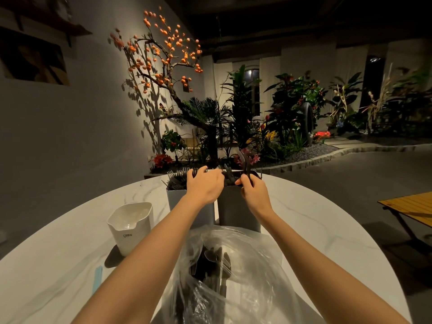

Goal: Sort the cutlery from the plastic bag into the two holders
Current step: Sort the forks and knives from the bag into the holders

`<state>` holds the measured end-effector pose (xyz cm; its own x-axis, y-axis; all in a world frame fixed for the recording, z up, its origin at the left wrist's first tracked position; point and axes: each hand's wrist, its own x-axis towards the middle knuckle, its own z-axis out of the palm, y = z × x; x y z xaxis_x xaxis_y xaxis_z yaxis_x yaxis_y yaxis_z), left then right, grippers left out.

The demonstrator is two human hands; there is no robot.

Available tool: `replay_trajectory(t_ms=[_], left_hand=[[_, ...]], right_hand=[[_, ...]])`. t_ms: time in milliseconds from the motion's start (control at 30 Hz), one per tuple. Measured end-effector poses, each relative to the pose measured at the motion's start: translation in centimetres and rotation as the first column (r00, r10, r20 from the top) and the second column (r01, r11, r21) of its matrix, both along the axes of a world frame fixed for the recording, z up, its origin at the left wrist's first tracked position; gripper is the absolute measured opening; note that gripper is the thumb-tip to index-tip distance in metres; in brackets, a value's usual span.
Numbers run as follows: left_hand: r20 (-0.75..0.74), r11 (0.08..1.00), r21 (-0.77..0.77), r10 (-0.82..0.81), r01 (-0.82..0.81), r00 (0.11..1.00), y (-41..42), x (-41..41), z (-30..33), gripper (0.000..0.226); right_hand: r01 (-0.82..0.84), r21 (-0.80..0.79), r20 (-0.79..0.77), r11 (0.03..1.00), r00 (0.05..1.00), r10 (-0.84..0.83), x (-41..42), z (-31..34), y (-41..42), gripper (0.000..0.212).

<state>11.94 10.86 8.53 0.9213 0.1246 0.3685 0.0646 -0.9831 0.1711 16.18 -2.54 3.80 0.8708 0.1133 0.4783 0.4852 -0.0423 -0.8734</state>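
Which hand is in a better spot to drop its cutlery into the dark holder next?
The right hand, probably. It pinches dark cutlery right above the dark holder. The left hand is over the light holder beside it.

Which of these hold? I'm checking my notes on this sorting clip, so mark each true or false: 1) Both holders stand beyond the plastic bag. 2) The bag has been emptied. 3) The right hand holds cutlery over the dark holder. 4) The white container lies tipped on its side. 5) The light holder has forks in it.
1) True: the light holder and the dark holder stand beyond the plastic bag.
2) False: dark cutlery still lies inside the bag.
3) True: the right hand pinches dark cutlery there.
4) False: the white container stands upright.
5) True: fork tines stick up from it.
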Motion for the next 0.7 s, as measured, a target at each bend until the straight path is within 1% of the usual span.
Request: replay_trajectory(t_ms=[33,67,133,200,233,267,333,400,433,500,533,600,700], left_hand=[[0.01,0.999,-0.019,-0.029,0.029,1.0,-0.1,-0.2,0.0,0.048],[0.053,0.996,-0.062,-0.061,0.064,0.997,-0.2,-0.3,-0.1,0.048],[0.196,0.97,-0.197,-0.105,0.144,0.975,-0.2,-0.5,-0.4,0.048],[0.323,0.924,-0.307,-0.125,0.229,0.938,-0.2,-0.6,-0.4,0.047],[0.352,0.912,-0.327,-0.125,0.247,0.928,-0.3,-0.8,-0.3,0.046],[0.365,0.913,-0.329,-0.114,0.243,0.924,-0.5,-1.1,-0.2,0.044],[0.336,0.927,-0.326,-0.071,0.187,0.939,-0.7,-1.5,-0.1,0.042],[0.293,0.906,-0.391,-0.043,0.161,0.955,-0.5,-1.7,-0.1,0.039],[0.29,0.862,-0.466,-0.063,0.198,0.955,-0.2,-1.8,-0.1,0.035],[0.328,0.722,-0.625,-0.102,0.296,0.939,0.3,-2.2,0.1,0.024],[0.347,0.673,-0.67,-0.091,0.314,0.933,0.7,-2.8,0.3,0.021],[0.383,0.627,-0.706,-0.054,0.33,0.922,1.1,-3.3,0.5,0.019],[0.454,0.578,-0.745,0.074,0.333,0.888,2.3,-4.3,0.8,0.019]], right_hand=[[-0.016,-0.014,-0.004,1.0,1.0,0.016,-0.2,0.1,0.0,0.03],[-0.039,-0.03,-0.011,0.999,0.999,0.038,-0.5,0.3,0.0,0.031],[-0.11,-0.071,-0.039,0.991,0.993,0.107,-1.2,0.8,0.1,0.033],[-0.223,-0.106,-0.098,0.969,0.972,0.213,-1.8,1.2,0.1,0.037],[-0.292,-0.112,-0.139,0.95,0.951,0.276,-2.2,1.4,0.2,0.039],[-0.36,-0.11,-0.184,0.926,0.923,0.337,-2.6,1.6,0.3,0.041],[-0.476,-0.102,-0.27,0.874,0.858,0.436,-3.3,1.9,0.7,0.046],[-0.537,-0.124,-0.314,0.835,0.819,0.48,-3.8,2.1,1.2,0.047],[-0.556,-0.135,-0.317,0.82,0.808,0.496,-4.0,2.1,1.4,0.042],[-0.58,-0.157,-0.312,0.799,0.797,0.518,-4.2,2.3,1.5,0.028],[-0.581,-0.177,-0.308,0.795,0.799,0.515,-4.4,2.3,1.7,0.024],[-0.555,-0.216,-0.296,0.804,0.822,0.488,-4.3,2.3,1.7,0.022],[-0.519,-0.27,-0.256,0.811,0.851,0.459,-4.6,2.3,2.1,0.029]])
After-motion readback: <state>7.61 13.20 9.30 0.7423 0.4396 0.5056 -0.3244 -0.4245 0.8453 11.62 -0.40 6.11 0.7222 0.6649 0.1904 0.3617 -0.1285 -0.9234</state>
